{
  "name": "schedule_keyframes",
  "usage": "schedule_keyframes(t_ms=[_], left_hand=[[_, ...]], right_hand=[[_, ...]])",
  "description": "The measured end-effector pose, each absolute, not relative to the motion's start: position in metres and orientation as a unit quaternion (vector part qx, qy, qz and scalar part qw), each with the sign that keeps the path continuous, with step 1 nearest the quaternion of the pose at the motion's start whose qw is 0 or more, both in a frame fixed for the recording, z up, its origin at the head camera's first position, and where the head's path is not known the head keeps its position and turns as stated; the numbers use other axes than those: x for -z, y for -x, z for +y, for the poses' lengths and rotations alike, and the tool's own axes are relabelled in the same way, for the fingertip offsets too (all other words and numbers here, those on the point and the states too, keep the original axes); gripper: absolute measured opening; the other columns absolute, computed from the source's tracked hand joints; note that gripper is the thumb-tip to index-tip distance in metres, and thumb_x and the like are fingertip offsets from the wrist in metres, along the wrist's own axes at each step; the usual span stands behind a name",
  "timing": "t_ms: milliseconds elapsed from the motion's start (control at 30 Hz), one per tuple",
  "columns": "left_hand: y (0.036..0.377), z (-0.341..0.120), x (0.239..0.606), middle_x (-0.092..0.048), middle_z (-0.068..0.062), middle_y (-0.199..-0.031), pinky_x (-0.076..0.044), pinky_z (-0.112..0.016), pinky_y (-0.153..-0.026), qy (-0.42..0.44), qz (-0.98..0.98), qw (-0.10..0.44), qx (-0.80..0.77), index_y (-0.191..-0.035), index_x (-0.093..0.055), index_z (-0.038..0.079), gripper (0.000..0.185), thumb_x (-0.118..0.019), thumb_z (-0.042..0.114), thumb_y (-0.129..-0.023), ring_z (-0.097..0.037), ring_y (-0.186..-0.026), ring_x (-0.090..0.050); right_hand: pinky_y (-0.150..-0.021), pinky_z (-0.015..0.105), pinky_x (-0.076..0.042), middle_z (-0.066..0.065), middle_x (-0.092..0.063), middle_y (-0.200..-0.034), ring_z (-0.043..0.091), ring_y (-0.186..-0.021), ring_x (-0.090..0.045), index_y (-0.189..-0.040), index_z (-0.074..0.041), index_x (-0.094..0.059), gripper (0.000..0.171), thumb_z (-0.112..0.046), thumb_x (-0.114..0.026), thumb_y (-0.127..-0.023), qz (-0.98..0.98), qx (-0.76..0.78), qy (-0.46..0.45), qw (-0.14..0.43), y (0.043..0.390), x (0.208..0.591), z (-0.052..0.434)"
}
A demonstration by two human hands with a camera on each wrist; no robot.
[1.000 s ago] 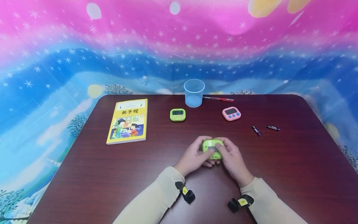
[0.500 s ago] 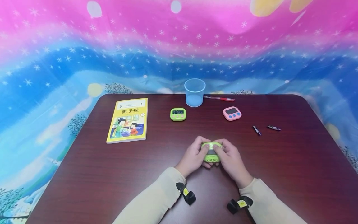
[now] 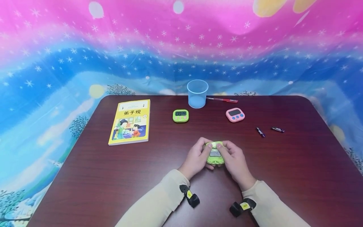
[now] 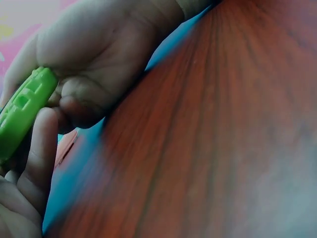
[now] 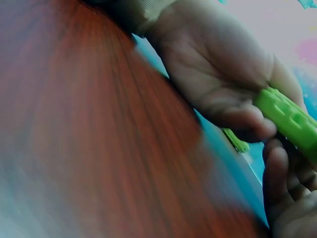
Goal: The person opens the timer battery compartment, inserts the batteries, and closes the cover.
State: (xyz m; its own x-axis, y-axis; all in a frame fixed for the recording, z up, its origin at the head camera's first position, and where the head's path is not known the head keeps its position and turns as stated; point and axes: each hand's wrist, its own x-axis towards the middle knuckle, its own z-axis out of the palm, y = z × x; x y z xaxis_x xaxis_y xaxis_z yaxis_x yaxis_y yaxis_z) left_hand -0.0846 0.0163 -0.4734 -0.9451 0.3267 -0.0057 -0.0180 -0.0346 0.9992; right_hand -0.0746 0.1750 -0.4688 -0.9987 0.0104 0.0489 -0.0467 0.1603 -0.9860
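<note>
Both my hands hold a small green timer (image 3: 214,153) just above the dark red table (image 3: 113,176), near its front middle. My left hand (image 3: 197,157) grips its left side and my right hand (image 3: 233,159) grips its right side, both thumbs on its upper face. In the left wrist view the green timer (image 4: 22,111) shows edge-on between fingers (image 4: 39,148) and the right hand's palm. The right wrist view shows the timer's (image 5: 290,119) green edge against the left hand's palm (image 5: 223,74).
A second green timer (image 3: 180,115) and a pink timer (image 3: 235,115) lie further back. Behind them stand a clear blue cup (image 3: 197,93) and a red pen (image 3: 222,100). A yellow book (image 3: 129,121) lies at the left; two small batteries (image 3: 260,132) (image 3: 277,129) lie at the right.
The held green timer has tipped so less of its face shows, and both thumbs have shifted on it. The hands stay in about the same place.
</note>
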Motion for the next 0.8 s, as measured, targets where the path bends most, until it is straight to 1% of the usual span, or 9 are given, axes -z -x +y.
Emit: schedule_keyframes(t_ms=[100,200,267,367,467,567,633,767,800], left_hand=[[0.086,0.015,0.472,-0.071,-0.017,-0.089,-0.060,-0.043,-0.049,-0.109,0.681,0.125,-0.713,-0.121,-0.057,0.011,0.021,-0.049,0.024,-0.108,-0.022,-0.054,-0.066],[0.087,0.013,0.472,-0.071,-0.018,-0.092,-0.060,-0.044,-0.049,-0.116,0.681,0.132,-0.711,-0.121,-0.060,0.012,0.021,-0.051,0.025,-0.107,-0.022,-0.056,-0.066],[0.088,0.012,0.472,-0.070,-0.018,-0.094,-0.061,-0.044,-0.050,-0.123,0.680,0.138,-0.710,-0.121,-0.061,0.013,0.021,-0.052,0.025,-0.106,-0.021,-0.058,-0.066],[0.089,0.009,0.474,-0.071,-0.014,-0.099,-0.062,-0.042,-0.057,-0.139,0.670,0.165,-0.711,-0.126,-0.059,0.014,0.026,-0.064,0.017,-0.100,-0.020,-0.066,-0.069],[0.092,0.005,0.477,-0.068,-0.007,-0.115,-0.063,-0.038,-0.073,-0.179,0.662,0.194,-0.702,-0.136,-0.053,0.014,0.053,-0.076,0.002,-0.089,-0.017,-0.085,-0.072],[0.095,0.001,0.478,-0.062,-0.005,-0.128,-0.060,-0.034,-0.086,-0.218,0.657,0.212,-0.690,-0.142,-0.045,0.013,0.074,-0.080,-0.007,-0.081,-0.015,-0.101,-0.071],[0.095,0.000,0.477,-0.060,-0.006,-0.131,-0.060,-0.033,-0.087,-0.226,0.660,0.211,-0.685,-0.143,-0.043,0.012,0.075,-0.079,-0.008,-0.080,-0.014,-0.104,-0.070],[0.095,0.001,0.476,-0.060,-0.008,-0.130,-0.059,-0.031,-0.087,-0.221,0.664,0.210,-0.682,-0.143,-0.044,0.009,0.073,-0.079,-0.007,-0.081,-0.015,-0.106,-0.069],[0.095,0.001,0.476,-0.060,-0.009,-0.130,-0.059,-0.031,-0.087,-0.220,0.665,0.211,-0.682,-0.142,-0.044,0.008,0.073,-0.079,-0.007,-0.081,-0.015,-0.106,-0.069]], right_hand=[[-0.067,0.021,-0.054,0.019,-0.070,-0.098,0.012,-0.078,-0.064,-0.116,0.003,-0.066,0.021,-0.010,-0.060,-0.100,-0.760,-0.647,-0.040,0.038,0.075,0.471,0.178],[-0.076,0.018,-0.053,0.017,-0.068,-0.105,0.011,-0.087,-0.064,-0.121,0.002,-0.065,0.024,0.000,-0.060,-0.097,-0.755,-0.649,-0.071,0.057,0.076,0.474,0.182],[-0.076,0.018,-0.053,0.014,-0.069,-0.105,0.011,-0.089,-0.064,-0.118,0.002,-0.067,0.023,0.004,-0.061,-0.095,-0.751,-0.651,-0.079,0.071,0.077,0.475,0.185],[-0.074,0.020,-0.055,0.010,-0.071,-0.104,0.011,-0.088,-0.065,-0.114,0.002,-0.069,0.022,0.004,-0.064,-0.093,-0.748,-0.655,-0.071,0.077,0.077,0.475,0.188],[-0.070,0.020,-0.057,0.011,-0.071,-0.102,0.011,-0.084,-0.066,-0.118,0.002,-0.069,0.025,0.002,-0.067,-0.092,-0.751,-0.653,-0.054,0.073,0.078,0.474,0.191],[-0.069,0.020,-0.058,0.014,-0.069,-0.103,0.010,-0.082,-0.066,-0.121,0.003,-0.067,0.028,0.001,-0.067,-0.093,-0.754,-0.651,-0.050,0.070,0.079,0.473,0.194],[-0.068,0.021,-0.058,0.013,-0.070,-0.101,0.010,-0.080,-0.066,-0.121,0.002,-0.067,0.028,0.000,-0.068,-0.093,-0.755,-0.650,-0.055,0.071,0.080,0.471,0.195],[-0.064,0.020,-0.057,0.011,-0.072,-0.095,0.009,-0.074,-0.065,-0.113,0.000,-0.072,0.021,-0.004,-0.071,-0.092,-0.766,-0.635,-0.069,0.077,0.081,0.471,0.199],[-0.066,0.020,-0.057,0.011,-0.072,-0.095,0.009,-0.076,-0.066,-0.110,0.000,-0.073,0.019,-0.004,-0.072,-0.091,-0.767,-0.632,-0.074,0.079,0.082,0.472,0.201]])
